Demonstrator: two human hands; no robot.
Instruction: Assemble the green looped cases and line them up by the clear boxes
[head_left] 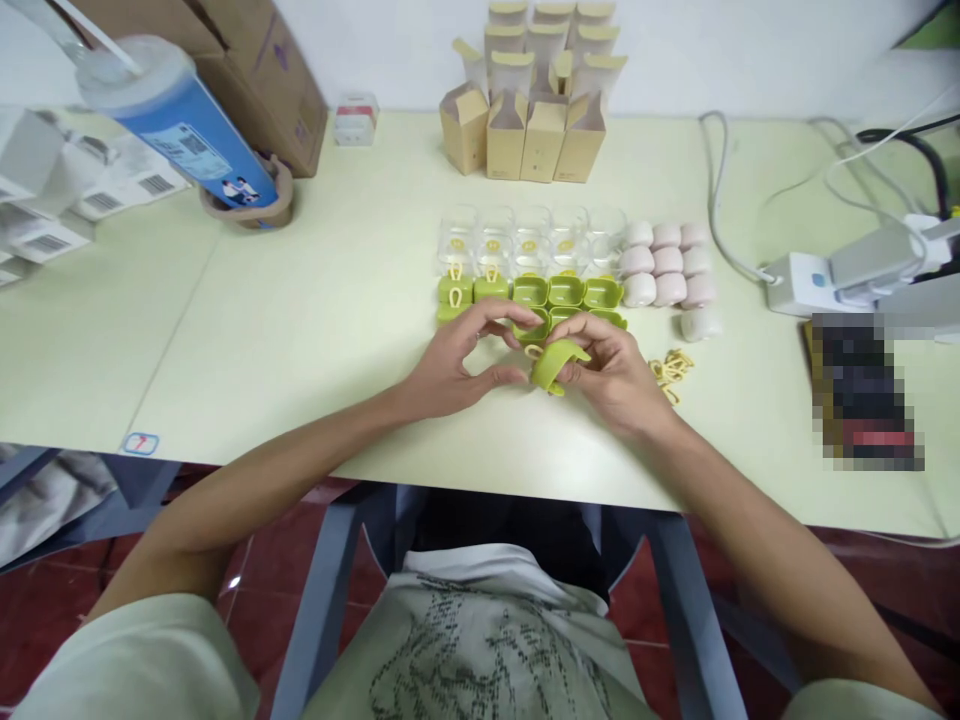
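Observation:
My right hand (611, 375) grips a small green plastic case (553, 366), tilted, with a pale yellow loop (533, 352) sticking out on its left. Just left of the case, my left hand (480, 355) is held with thumb and fingers apart; whether a fingertip touches the loop I cannot tell. Behind the hands stand rows of green cases (566, 291), several of them hollow side up. Two at the left end carry yellow loops (455, 297). A small pile of yellow loops (671, 372) lies right of my right hand.
Clear plastic boxes (532, 240) and pale pink rounded pieces (667, 262) stand in rows behind. Open cardboard boxes (546, 130) are by the wall. A power strip (814, 283) with cables is at right, near a pixelated dark object (862, 390). A blue cup (195, 135) leans at left.

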